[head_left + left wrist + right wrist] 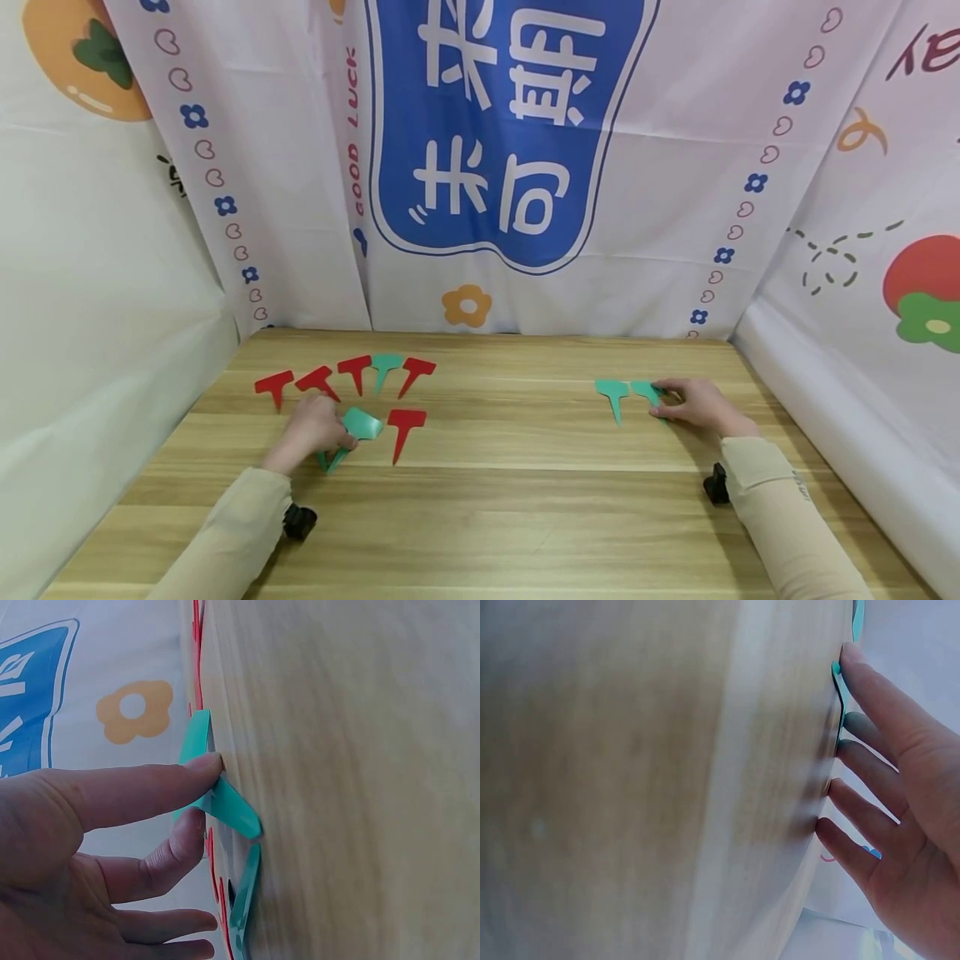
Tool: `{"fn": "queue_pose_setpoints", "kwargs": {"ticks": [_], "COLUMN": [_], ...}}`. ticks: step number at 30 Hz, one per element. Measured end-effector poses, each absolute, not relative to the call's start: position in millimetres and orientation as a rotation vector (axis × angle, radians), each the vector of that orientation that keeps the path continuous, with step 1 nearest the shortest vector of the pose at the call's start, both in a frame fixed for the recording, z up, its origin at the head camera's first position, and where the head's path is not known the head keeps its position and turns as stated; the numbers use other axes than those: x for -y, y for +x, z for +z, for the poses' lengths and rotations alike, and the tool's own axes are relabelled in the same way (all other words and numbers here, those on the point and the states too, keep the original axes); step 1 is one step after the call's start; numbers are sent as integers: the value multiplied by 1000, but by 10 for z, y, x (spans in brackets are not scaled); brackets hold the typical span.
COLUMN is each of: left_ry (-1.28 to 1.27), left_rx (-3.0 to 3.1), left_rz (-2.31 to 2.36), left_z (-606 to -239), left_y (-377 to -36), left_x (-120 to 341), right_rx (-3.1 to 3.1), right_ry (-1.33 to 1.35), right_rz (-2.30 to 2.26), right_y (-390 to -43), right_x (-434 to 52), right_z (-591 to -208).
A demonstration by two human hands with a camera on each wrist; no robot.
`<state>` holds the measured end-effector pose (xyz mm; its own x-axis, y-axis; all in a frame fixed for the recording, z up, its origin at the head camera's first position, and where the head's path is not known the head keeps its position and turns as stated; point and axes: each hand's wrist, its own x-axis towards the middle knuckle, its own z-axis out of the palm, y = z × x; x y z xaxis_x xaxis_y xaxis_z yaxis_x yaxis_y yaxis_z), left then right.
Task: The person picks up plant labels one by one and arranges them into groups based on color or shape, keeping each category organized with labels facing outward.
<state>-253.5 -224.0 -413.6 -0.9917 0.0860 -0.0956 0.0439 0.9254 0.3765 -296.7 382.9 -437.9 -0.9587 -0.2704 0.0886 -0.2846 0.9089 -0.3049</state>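
In the head view my left hand (pixel 309 429) pinches a green T-shaped plant label (pixel 363 423) between thumb and index finger. The left wrist view shows this label tilted up from the wood, its other fingers held apart from it. A second green label (pixel 246 900) lies close below it, mostly hidden by the hand in the head view. On the right, my right hand (pixel 701 404) touches a flat green label (pixel 643 389) with fingers fairly straight, thumb near the stem. Just left of that label lies another green label (pixel 613 390).
Several red labels lie at the left, among them one at the back (pixel 355 367) and one nearer the middle (pixel 407 421). A green label (pixel 386 364) sits within the back row. Printed cloth (pixel 300 250) walls the wooden table (pixel 510 517) at back and sides.
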Motion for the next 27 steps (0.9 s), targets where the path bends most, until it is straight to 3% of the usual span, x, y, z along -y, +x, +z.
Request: {"fn": "queue_pose_setpoints", "kwargs": {"ticks": [27], "left_ry": [129], "left_rx": [-2929], "left_rz": [733], "left_z": [-4178], "left_y": [-2564], "left_x": [2252], "right_rx": [3011], "right_ry": [451], "right_rz": [505], "right_y": [-2990], "right_x": [-3853], "right_z": [-4415]}}
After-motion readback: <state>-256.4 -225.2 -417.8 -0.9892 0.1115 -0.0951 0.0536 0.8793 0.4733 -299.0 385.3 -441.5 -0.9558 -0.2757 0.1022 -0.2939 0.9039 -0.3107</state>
